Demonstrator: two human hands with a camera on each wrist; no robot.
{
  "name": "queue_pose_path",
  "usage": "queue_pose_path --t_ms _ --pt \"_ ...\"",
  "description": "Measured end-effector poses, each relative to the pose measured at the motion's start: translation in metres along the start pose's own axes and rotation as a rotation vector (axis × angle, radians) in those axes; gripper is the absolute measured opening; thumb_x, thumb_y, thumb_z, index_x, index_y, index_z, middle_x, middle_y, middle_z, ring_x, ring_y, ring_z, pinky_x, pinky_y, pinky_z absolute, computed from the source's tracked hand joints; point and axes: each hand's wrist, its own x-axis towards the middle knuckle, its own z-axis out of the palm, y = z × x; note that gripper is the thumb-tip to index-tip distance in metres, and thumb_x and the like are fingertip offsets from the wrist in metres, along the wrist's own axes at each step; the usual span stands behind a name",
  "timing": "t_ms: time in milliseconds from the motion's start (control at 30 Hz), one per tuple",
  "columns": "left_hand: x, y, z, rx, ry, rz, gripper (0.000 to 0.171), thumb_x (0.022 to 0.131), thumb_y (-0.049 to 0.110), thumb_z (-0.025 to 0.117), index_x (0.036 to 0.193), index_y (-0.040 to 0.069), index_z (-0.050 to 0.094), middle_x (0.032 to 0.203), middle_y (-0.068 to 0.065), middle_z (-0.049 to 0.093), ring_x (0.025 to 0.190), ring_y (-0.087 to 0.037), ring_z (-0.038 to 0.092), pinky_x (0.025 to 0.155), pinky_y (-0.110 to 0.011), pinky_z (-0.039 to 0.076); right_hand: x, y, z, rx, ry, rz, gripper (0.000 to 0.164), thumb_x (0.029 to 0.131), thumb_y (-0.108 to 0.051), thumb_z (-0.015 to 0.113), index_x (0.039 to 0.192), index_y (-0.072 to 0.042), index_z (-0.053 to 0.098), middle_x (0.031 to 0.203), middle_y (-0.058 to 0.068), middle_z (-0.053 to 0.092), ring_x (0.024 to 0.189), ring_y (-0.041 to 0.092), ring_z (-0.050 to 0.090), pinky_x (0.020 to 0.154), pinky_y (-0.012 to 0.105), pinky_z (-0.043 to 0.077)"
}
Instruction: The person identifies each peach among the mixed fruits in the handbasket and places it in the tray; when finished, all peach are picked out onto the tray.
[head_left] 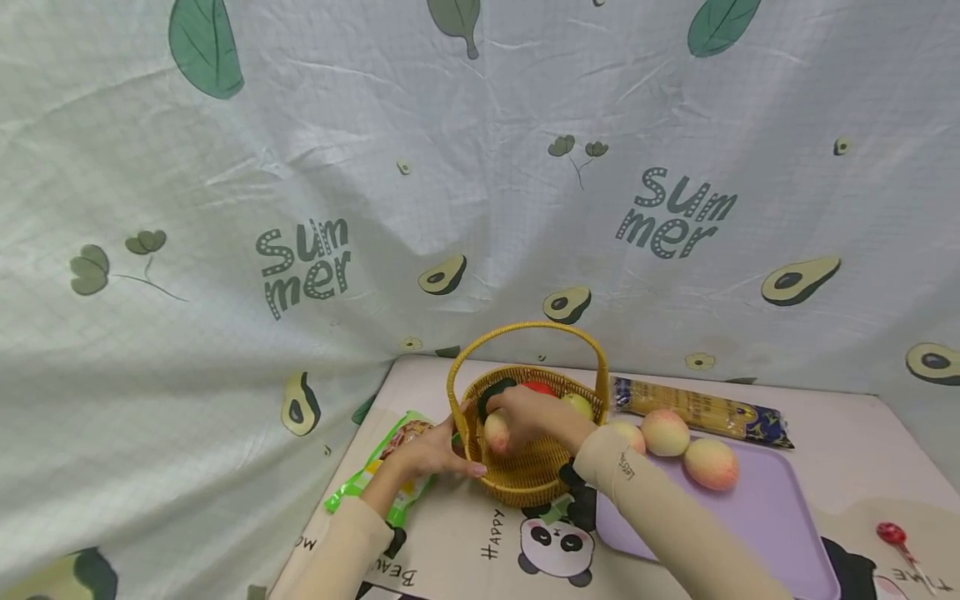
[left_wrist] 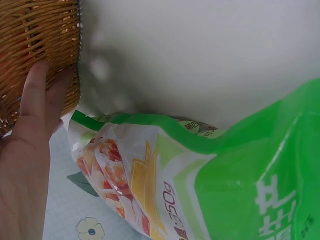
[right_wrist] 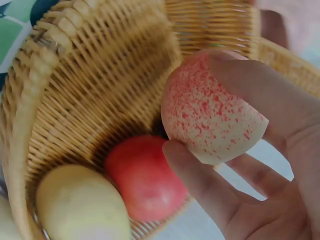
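A wicker basket with a tall hoop handle stands on the table. In it are a red round fruit, a pale yellow fruit and a dark green item. My right hand pinches a red-speckled peach between thumb and fingers, inside the rim. On the basket's left side, my left hand rests with fingers stretched along the outer wicker wall. A green-and-white food bag lies beside and partly under that arm in the head view.
A purple tray with several peaches lies right of the basket, partly behind the right sleeve. Behind it is a long pack of noodles. A red lollipop lies far right. A printed cloth hangs behind the table.
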Motion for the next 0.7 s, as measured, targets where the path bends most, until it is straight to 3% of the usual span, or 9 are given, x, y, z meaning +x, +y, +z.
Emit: queue_pose_path --t_ms 133,333,467,700 --pt "0.001 0.001 -0.001 0.010 -0.007 0.005 0.123 0.079 0.030 0.093 0.169 0.021 0.009 0.171 -0.014 0.027 0.160 -0.037 0.019 0.129 -0.062 0.013 -0.018 0.004 -0.020 0.046 0.067 -0.066 0.060 0.077 -0.020 0.092 0.132 -0.011 0.069 0.125 0.008 0.071 0.114 0.026 0.063 0.099 0.044 0.056" --pt "0.003 0.002 -0.001 0.010 0.008 0.004 0.124 0.077 0.029 0.094 0.169 0.021 0.011 0.170 -0.016 0.031 0.159 -0.040 0.021 0.128 -0.064 0.014 -0.063 0.016 -0.051 0.029 0.176 -0.132 0.060 0.081 -0.030 0.090 0.134 -0.013 0.068 0.133 0.011 0.067 0.118 0.031 0.064 0.093 0.045 0.058" --pt "0.002 0.002 0.001 0.022 0.013 0.001 0.124 0.077 0.030 0.095 0.169 0.020 0.012 0.169 -0.017 0.032 0.159 -0.042 0.020 0.127 -0.066 0.013 -0.099 0.033 -0.065 0.043 0.271 -0.128 0.062 0.077 -0.024 0.091 0.134 -0.012 0.068 0.134 0.014 0.065 0.119 0.034 0.063 0.094 0.049 0.057" --pt "0.001 0.002 0.001 -0.013 0.021 -0.007 0.122 0.078 0.027 0.094 0.168 0.021 0.013 0.170 -0.016 0.030 0.160 -0.039 0.018 0.128 -0.064 0.013 -0.168 0.081 -0.080 0.071 0.408 -0.055 0.065 0.072 -0.019 0.093 0.131 -0.008 0.068 0.125 0.021 0.062 0.102 0.031 0.063 0.080 0.042 0.056"
